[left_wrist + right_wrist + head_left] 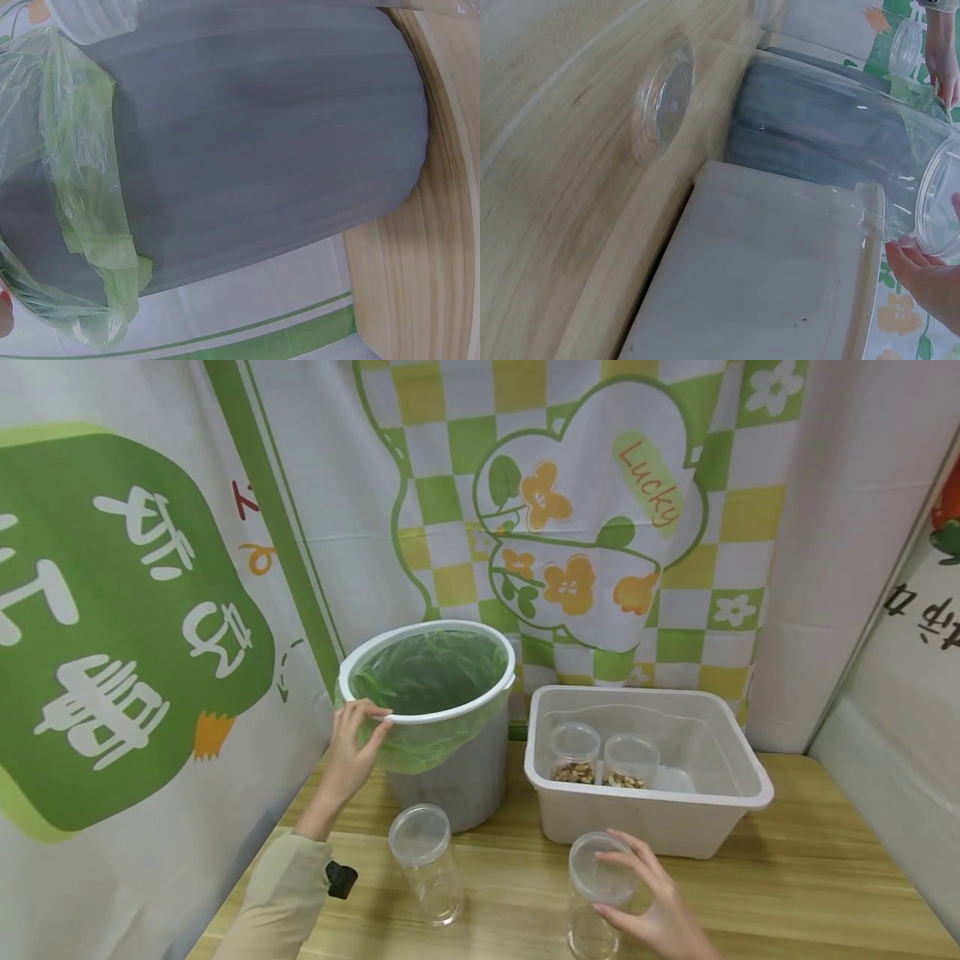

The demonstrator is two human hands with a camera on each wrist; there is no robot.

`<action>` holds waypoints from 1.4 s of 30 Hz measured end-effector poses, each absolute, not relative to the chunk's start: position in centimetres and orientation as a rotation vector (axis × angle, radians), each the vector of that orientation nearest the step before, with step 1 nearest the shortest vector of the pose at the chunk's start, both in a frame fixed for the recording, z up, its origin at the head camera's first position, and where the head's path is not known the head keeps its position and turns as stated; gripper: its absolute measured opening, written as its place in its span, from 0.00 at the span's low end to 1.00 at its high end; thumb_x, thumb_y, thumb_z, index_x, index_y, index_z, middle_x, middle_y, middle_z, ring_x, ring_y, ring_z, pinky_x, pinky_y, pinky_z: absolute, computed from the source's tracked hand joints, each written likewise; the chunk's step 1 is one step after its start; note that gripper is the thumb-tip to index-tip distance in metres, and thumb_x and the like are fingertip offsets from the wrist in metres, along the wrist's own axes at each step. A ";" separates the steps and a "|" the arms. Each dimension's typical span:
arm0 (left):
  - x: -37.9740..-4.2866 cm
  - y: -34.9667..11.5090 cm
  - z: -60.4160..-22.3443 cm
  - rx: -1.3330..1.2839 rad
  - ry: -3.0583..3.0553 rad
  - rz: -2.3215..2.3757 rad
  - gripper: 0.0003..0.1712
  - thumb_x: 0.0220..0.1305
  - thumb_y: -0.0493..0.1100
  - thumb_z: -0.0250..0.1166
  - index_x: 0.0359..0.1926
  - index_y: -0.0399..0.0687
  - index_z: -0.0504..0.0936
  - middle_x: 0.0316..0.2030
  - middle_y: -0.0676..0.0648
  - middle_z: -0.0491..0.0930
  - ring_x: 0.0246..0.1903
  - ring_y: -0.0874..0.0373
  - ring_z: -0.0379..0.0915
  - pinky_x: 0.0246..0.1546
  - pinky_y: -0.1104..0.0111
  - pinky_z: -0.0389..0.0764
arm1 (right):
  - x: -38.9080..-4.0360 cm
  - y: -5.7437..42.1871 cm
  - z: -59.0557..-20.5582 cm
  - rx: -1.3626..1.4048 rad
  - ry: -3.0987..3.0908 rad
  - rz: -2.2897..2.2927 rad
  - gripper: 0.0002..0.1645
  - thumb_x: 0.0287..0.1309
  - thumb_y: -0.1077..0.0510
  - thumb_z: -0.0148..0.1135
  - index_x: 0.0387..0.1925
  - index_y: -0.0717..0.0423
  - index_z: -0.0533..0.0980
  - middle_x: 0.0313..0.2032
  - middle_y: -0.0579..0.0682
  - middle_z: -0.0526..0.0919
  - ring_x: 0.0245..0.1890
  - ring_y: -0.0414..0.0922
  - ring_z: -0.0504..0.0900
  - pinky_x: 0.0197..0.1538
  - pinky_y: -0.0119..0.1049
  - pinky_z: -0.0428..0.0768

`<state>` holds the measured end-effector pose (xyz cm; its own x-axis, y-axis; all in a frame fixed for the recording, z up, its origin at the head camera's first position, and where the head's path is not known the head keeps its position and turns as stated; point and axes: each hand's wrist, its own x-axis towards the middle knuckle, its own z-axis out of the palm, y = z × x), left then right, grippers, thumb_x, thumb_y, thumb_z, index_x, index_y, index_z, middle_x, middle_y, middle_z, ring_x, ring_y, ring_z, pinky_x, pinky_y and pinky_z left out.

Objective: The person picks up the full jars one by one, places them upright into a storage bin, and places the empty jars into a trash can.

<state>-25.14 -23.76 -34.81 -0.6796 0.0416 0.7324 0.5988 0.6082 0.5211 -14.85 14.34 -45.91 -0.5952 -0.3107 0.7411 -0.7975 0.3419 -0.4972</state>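
Note:
My left hand [351, 745] pinches the white rim of a grey trash can [457, 777] lined with a green plastic bag [420, 752]. The left wrist view shows the can's ribbed side [270, 142] and the bag's folded edge [86, 150]; only a sliver of the hand appears there. With thumb and fingers spread round its upper part, my right hand [648, 893] holds a clear lidded jar [588, 922]. The right wrist view shows this jar's lid [939, 199] by the fingertips. A second clear lidded jar [429, 868] stands between the hands, in front of the can.
A pale plastic bin [637, 818] stands right of the can. Inside it are two lidded jars, one with brown nuts [574, 772], the other with paler pieces [626, 779]. All stand on a wooden table [810, 860], with printed curtains [465, 443] behind and at the sides.

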 end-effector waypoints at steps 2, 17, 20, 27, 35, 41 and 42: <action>-25.2 -23.8 -34.8 -0.501 -2.141 -1.032 0.08 0.55 0.32 0.59 0.38 0.35 0.75 0.39 0.40 0.68 0.48 0.47 0.56 0.51 0.53 0.55 | -14.7 14.3 -46.0 0.939 -2.095 1.216 0.38 0.25 0.67 0.74 0.48 0.56 0.72 0.55 0.59 0.66 0.57 0.40 0.62 0.53 0.24 0.63; -25.1 -23.9 -34.8 -0.484 -2.146 -1.029 0.08 0.55 0.33 0.59 0.38 0.35 0.75 0.39 0.40 0.68 0.47 0.47 0.56 0.50 0.53 0.55 | -15.2 13.7 -44.5 0.909 -2.033 1.214 0.38 0.21 0.65 0.75 0.45 0.56 0.73 0.51 0.61 0.68 0.55 0.40 0.64 0.52 0.24 0.65; -25.0 -23.8 -34.7 -0.490 -2.150 -1.032 0.08 0.56 0.33 0.59 0.38 0.35 0.75 0.40 0.40 0.68 0.48 0.46 0.56 0.51 0.52 0.55 | -15.2 13.7 -43.9 0.888 -2.051 1.213 0.37 0.22 0.66 0.75 0.45 0.55 0.73 0.50 0.61 0.68 0.56 0.38 0.63 0.52 0.24 0.65; -25.1 -23.8 -34.8 -0.504 -2.148 -1.029 0.08 0.55 0.32 0.59 0.38 0.36 0.75 0.40 0.39 0.68 0.48 0.47 0.56 0.50 0.53 0.55 | -15.5 13.7 -42.4 0.869 -2.066 1.207 0.38 0.22 0.66 0.75 0.45 0.56 0.72 0.52 0.60 0.67 0.58 0.39 0.61 0.54 0.24 0.61; -25.1 -23.9 -34.8 -0.503 -2.143 -1.021 0.07 0.55 0.32 0.59 0.37 0.36 0.75 0.40 0.39 0.68 0.48 0.46 0.57 0.50 0.53 0.55 | -16.0 13.4 -41.0 0.818 -2.099 1.183 0.36 0.24 0.67 0.74 0.45 0.56 0.72 0.54 0.60 0.67 0.59 0.41 0.61 0.54 0.29 0.62; -25.1 -23.9 -34.8 -0.496 -2.155 -1.025 0.07 0.56 0.33 0.59 0.37 0.36 0.75 0.40 0.40 0.68 0.48 0.47 0.56 0.50 0.54 0.56 | -16.6 13.4 -40.2 0.813 -2.085 1.195 0.35 0.26 0.68 0.72 0.45 0.57 0.71 0.53 0.60 0.67 0.58 0.42 0.61 0.51 0.28 0.67; -25.1 -23.9 -34.8 -0.496 -2.156 -1.025 0.07 0.56 0.33 0.59 0.37 0.36 0.75 0.40 0.40 0.68 0.48 0.47 0.56 0.50 0.54 0.56 | -16.6 13.3 -40.0 0.820 -2.072 1.205 0.35 0.26 0.68 0.72 0.45 0.58 0.71 0.52 0.61 0.67 0.58 0.42 0.61 0.52 0.27 0.66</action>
